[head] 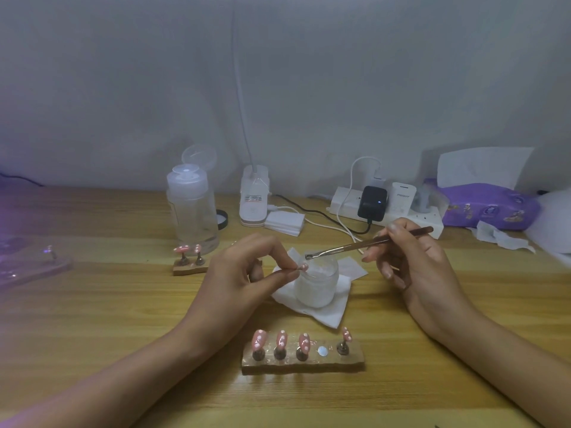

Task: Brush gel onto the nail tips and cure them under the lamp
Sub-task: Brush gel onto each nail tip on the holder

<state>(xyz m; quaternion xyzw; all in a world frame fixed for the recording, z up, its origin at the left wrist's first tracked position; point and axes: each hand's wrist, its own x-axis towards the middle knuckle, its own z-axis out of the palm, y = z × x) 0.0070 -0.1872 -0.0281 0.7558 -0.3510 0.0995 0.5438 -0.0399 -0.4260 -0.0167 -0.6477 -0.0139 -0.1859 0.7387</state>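
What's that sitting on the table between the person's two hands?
A small glass jar on a white paper wipe, with the brush tip at its rim, seen in the head view.

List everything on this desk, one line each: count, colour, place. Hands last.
nail tip: one, pink with white dots, at the jar's left rim
brush: one, dark metallic, tip at the jar's mouth
glass jar: one, clear, centre, on a white wipe
near stand: one, wooden, front centre
near tips: four, pink, on near stand; one spot empty
far stand: one, wooden, left of centre
far tips: two, pink, on far stand
pump bottle: one, clear, behind far stand
cotton pads: stack, white, back centre
power strip: one, white, back right
charger: one, black, on power strip
tissue pack: one, purple, far right
left hand: pinches nail tip
right hand: holds brush
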